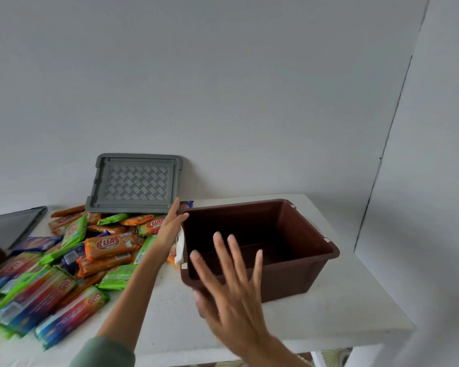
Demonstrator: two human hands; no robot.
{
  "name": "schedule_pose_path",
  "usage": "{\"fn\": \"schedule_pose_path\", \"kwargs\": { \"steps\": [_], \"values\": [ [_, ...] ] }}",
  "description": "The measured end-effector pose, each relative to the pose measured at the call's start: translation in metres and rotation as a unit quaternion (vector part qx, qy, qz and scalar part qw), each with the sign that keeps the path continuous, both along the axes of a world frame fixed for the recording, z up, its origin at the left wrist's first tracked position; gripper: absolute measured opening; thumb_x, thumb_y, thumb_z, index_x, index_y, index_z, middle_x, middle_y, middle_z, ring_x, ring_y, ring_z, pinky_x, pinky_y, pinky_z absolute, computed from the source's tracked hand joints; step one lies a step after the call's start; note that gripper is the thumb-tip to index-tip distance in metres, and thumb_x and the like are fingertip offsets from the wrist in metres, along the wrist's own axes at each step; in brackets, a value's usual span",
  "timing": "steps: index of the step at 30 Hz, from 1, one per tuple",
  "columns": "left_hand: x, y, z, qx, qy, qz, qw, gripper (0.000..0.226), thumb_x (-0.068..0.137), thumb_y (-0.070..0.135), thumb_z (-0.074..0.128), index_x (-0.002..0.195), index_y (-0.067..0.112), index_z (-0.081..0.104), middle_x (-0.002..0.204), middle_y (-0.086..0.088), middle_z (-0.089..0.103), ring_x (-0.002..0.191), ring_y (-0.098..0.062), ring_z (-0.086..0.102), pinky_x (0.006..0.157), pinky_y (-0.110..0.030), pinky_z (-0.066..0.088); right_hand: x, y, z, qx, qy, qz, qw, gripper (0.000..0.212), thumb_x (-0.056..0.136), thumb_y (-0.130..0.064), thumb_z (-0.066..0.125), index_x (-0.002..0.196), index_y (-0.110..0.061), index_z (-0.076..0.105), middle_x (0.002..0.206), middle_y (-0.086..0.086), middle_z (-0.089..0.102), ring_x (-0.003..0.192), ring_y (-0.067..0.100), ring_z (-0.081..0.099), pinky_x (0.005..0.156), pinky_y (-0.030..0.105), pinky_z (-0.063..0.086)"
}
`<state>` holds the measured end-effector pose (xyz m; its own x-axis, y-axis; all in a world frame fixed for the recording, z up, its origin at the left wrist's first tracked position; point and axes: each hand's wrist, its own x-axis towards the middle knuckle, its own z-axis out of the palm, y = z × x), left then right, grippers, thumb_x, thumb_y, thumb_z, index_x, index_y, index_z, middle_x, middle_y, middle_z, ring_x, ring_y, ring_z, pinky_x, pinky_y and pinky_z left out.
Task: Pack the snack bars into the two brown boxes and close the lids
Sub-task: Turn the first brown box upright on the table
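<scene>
While the rectangular brown plastic box (289, 276) stands empty near the tabletop's (329, 313) right edge, packing has not started: wrapped snack bars (64, 260) lie heaped toward the left edge. Left hand (171, 226) touches the box's left rim and right hand (231, 282) is at its near corner, both grips open. Grey plastic lid (135, 181) is off.

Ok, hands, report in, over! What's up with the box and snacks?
Left hand open at rim of brown box. Right hand open, fingers spread, by its near corner. Box empty, grey lid off, leaning on wall. Snack bars piled left, nothing blocking.
</scene>
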<state>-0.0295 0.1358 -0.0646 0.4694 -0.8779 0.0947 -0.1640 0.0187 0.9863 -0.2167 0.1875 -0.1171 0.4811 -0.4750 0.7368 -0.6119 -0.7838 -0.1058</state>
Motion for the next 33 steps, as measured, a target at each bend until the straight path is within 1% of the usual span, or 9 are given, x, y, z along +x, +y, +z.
{"fn": "schedule_pose_path", "kwargs": {
  "steps": [2,5,8,11,14,17,26,30,33],
  "values": [
    [0.005,-0.004,0.007,0.027,-0.051,0.053,0.997,0.057,0.094,0.016,0.048,0.146,0.017,0.024,0.145,-0.011,0.039,0.137,-0.027,0.032,0.114,-0.037,0.023,-0.009,-0.022,0.023,0.023,0.007,-0.021,1.000,0.083,0.078,-0.071,0.040,0.148,-0.036,0.013,0.157,0.008,0.016,0.145,0.029,0.010,0.112,0.062,-0.001],
    [-0.004,-0.004,0.019,0.089,-0.130,0.040,0.987,0.064,0.093,0.027,0.051,0.147,0.012,0.020,0.146,-0.016,0.037,0.135,-0.029,0.035,0.111,-0.041,0.027,-0.027,-0.061,0.050,0.048,0.067,0.006,0.997,0.096,0.067,-0.086,0.028,0.146,-0.041,-0.001,0.158,0.004,0.009,0.145,0.028,0.001,0.107,0.063,-0.001],
    [-0.019,0.000,0.018,0.129,-0.222,0.013,0.966,0.068,0.092,0.021,0.053,0.146,0.005,0.016,0.146,-0.019,0.032,0.134,-0.032,0.034,0.108,-0.039,0.030,-0.049,-0.093,0.069,0.123,0.092,0.012,0.988,0.082,0.070,-0.084,0.016,0.139,-0.051,-0.013,0.158,-0.006,-0.005,0.145,0.019,-0.014,0.111,0.059,-0.007],
    [-0.022,0.002,0.009,0.146,-0.250,0.010,0.957,0.065,0.093,0.007,0.047,0.146,0.002,0.009,0.151,-0.019,0.020,0.140,-0.029,0.022,0.112,-0.033,0.021,-0.068,-0.139,0.077,0.265,0.049,-0.067,0.961,0.070,0.083,-0.071,0.027,0.143,-0.050,-0.002,0.158,-0.005,-0.007,0.145,0.022,-0.012,0.113,0.054,-0.004],
    [-0.020,0.002,0.006,0.135,-0.241,0.002,0.961,0.061,0.096,0.007,0.041,0.147,0.003,0.008,0.155,-0.014,0.010,0.145,-0.025,0.008,0.115,-0.032,0.012,-0.086,-0.193,0.061,0.395,0.099,-0.144,0.902,0.071,0.089,-0.061,0.038,0.146,-0.043,0.001,0.159,0.003,-0.006,0.145,0.033,-0.003,0.114,0.056,0.008],
    [-0.017,0.004,0.005,0.124,-0.211,-0.012,0.969,0.057,0.098,0.011,0.038,0.147,0.005,0.010,0.156,-0.010,0.004,0.145,-0.021,0.001,0.116,-0.032,0.007,-0.101,-0.217,0.045,0.474,0.077,-0.092,0.872,0.069,0.092,-0.048,0.047,0.147,-0.041,0.005,0.157,0.001,0.016,0.144,0.028,0.018,0.117,0.044,0.019],
    [0.006,0.023,-0.002,0.059,-0.051,-0.081,0.994,0.050,0.099,0.008,0.033,0.147,0.010,0.016,0.156,-0.005,0.016,0.143,-0.018,0.015,0.119,-0.039,0.015,-0.113,-0.208,0.041,0.545,-0.033,0.008,0.838,0.057,0.098,-0.036,0.040,0.148,-0.035,0.013,0.156,-0.009,0.018,0.144,0.017,0.019,0.118,0.037,0.016],
    [0.005,0.031,-0.005,0.036,0.045,-0.080,0.995,0.047,0.100,0.008,0.028,0.145,0.017,0.023,0.146,-0.008,0.038,0.134,-0.027,0.035,0.110,-0.041,0.031,-0.113,-0.203,0.040,0.542,-0.054,0.007,0.838,0.057,0.097,-0.039,0.040,0.148,-0.036,0.014,0.155,-0.010,0.020,0.144,0.016,0.019,0.118,0.038,0.016],
    [-0.003,0.032,-0.002,0.051,0.019,-0.059,0.997,0.047,0.100,0.006,0.025,0.145,0.020,0.025,0.144,-0.006,0.039,0.133,-0.026,0.036,0.103,-0.032,0.034,-0.114,-0.200,0.039,0.546,-0.068,0.004,0.835,0.057,0.096,-0.041,0.041,0.148,-0.036,0.016,0.155,-0.010,0.021,0.144,0.017,0.019,0.118,0.039,0.016]
  ]
}}
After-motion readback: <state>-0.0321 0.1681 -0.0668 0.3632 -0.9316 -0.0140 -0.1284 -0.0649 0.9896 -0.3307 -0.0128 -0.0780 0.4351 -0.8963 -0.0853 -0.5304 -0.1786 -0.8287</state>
